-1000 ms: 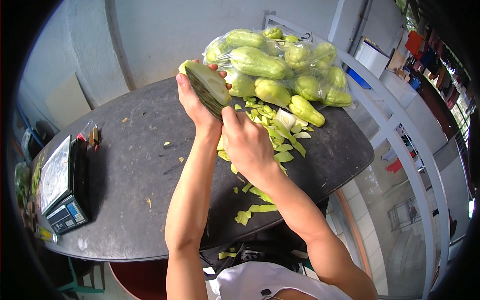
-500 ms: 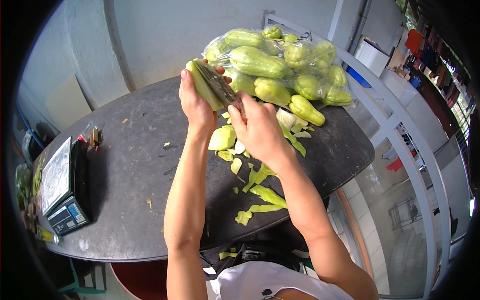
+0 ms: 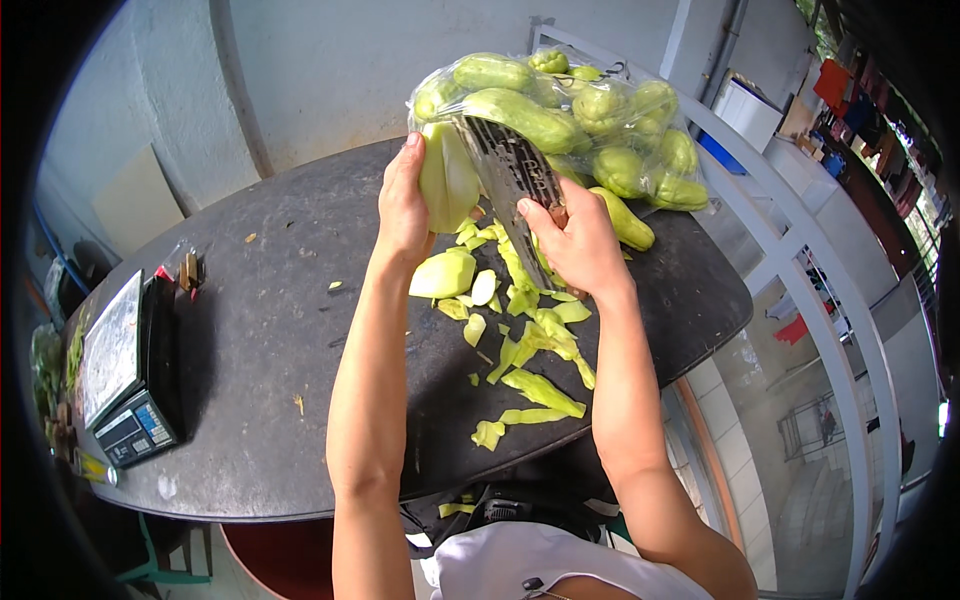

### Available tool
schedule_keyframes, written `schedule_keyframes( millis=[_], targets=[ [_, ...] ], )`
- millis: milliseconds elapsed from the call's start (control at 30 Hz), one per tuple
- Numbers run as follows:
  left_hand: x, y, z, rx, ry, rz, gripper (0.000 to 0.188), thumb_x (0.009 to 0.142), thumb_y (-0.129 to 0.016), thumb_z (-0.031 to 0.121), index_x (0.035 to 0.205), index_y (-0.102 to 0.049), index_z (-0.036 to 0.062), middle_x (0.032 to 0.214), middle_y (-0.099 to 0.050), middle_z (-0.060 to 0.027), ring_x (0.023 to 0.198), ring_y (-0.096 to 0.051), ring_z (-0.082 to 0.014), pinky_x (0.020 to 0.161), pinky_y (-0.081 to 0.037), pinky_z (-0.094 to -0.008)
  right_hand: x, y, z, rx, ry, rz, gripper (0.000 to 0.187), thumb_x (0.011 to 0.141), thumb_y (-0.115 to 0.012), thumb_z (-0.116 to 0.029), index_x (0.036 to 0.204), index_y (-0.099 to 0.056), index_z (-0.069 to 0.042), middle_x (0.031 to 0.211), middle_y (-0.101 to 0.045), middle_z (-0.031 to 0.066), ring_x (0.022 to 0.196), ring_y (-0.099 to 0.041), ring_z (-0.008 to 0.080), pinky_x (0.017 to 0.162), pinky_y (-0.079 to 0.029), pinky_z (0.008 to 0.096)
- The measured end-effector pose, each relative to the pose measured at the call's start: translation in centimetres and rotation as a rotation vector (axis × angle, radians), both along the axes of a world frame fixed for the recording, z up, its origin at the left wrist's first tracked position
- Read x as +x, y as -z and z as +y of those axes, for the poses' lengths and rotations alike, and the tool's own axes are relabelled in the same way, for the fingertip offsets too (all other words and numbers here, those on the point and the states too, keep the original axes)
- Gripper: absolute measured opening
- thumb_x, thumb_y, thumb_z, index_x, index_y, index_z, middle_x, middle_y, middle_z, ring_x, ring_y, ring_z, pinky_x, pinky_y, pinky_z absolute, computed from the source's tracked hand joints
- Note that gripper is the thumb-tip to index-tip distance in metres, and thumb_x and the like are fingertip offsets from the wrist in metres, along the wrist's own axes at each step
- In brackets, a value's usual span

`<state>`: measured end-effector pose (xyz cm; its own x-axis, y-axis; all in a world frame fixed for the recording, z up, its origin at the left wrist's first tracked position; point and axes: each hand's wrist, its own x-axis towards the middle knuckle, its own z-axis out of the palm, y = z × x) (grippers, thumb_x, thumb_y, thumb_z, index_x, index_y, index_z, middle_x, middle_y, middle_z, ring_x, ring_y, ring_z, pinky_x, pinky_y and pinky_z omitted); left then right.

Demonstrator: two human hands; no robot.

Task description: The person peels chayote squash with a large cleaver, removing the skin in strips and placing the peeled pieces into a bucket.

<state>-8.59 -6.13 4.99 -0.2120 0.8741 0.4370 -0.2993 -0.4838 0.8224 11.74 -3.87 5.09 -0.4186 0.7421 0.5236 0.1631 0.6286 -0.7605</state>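
Above a dark table (image 3: 255,375) strewn with green peels (image 3: 540,388), I see a peeled squash (image 3: 447,180) clasped in the left hand (image 3: 403,207) and a dark-streaked knife (image 3: 508,168) gripped in the right hand (image 3: 580,240) just beside it, though whether they touch I can't quite tell.

The blade (image 3: 512,172) looks streaked metal, the bag (image 3: 566,93) glossy clear plastic, the tabletop (image 3: 260,340) matt.

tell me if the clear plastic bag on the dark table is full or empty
Full, or nearly: many pale-green oblong vegetables bulge against the clear plastic bag, heaped on the dark table.
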Motion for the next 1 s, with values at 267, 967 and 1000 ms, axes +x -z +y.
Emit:
schedule_keyframes(
  millis=[267,967,1000],
  targets=[
    [0.4,0.5,0.5,-0.17,0.126,-0.32,0.056,0.104,-0.035,0.051,0.126,-0.053,0.0026,0.103,-0.064,-0.0175,0.086,-0.068,-0.0289,0.072,-0.059,-0.0466,0.6,2.1,0.8,-0.434,-0.223,0.254,0.018,0.1,-0.064,-0.02,0.099,-0.051,-0.007,0.057,-0.044,-0.0041,0.042,-0.042,0.0055,0.04,-0.038,0.0255],
    [-0.5,-0.2,-0.4,-0.106,0.157,-0.306,0.052,0.096,-0.051,0.054,0.119,-0.063,0.0088,0.104,-0.068,-0.0069,0.091,-0.067,-0.0202,0.078,-0.055,-0.0378,-0.1,2.4,-0.3,-0.505,-0.327,0.275,0.021,0.099,-0.066,-0.024,0.094,-0.051,-0.01,0.054,-0.041,-0.0061,0.04,-0.038,0.0047,0.037,-0.036,0.0243],
    [-0.5,-0.2,-0.4,-0.1,0.163,-0.288,0.053,0.096,-0.052,0.055,0.119,-0.063,0.0087,0.104,-0.067,-0.0074,0.092,-0.066,-0.0205,0.078,-0.055,-0.0383,-0.1,2.5,-0.2,-0.504,-0.326,0.274,0.021,0.099,-0.066,-0.024,0.094,-0.051,-0.01,0.054,-0.041,-0.0061,0.04,-0.038,0.0047,0.037,-0.036,0.0243]
  ],
)
